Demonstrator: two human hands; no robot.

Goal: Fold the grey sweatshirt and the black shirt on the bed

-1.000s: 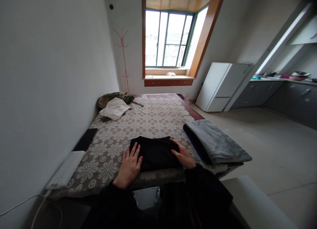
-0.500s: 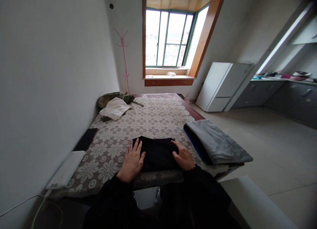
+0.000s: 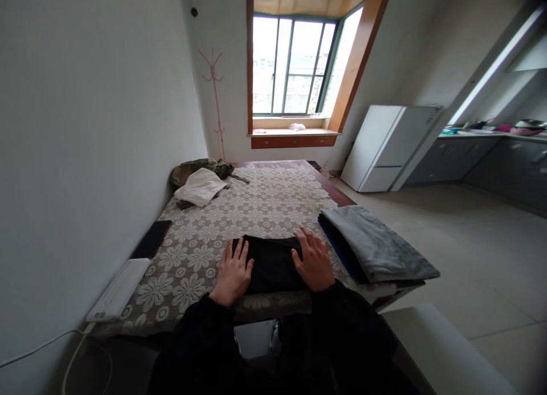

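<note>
A folded black cloth garment (image 3: 273, 267) lies flat near the front edge of the table, on the flower-patterned tablecloth (image 3: 256, 210). Its exact kind cannot be made out. My left hand (image 3: 233, 272) rests on its left end, fingers stretched out and a little apart. Over the right end is my right hand (image 3: 315, 261), open with its fingers spread; whether it presses on the cloth is hard to tell. To the right sits a stack of folded garments (image 3: 380, 244), grey on top with black and blue below.
A white power strip (image 3: 118, 289) with a cord and a dark flat object (image 3: 151, 239) lie along the left wall. Farther back are a white cloth (image 3: 200, 188) and a camouflage bag (image 3: 220, 168). A white fridge (image 3: 380, 147) stands beyond the table's right side.
My right hand has lifted slightly and spread its fingers at the garment's right end. My left hand stays on the left end. The view has shifted a little.
</note>
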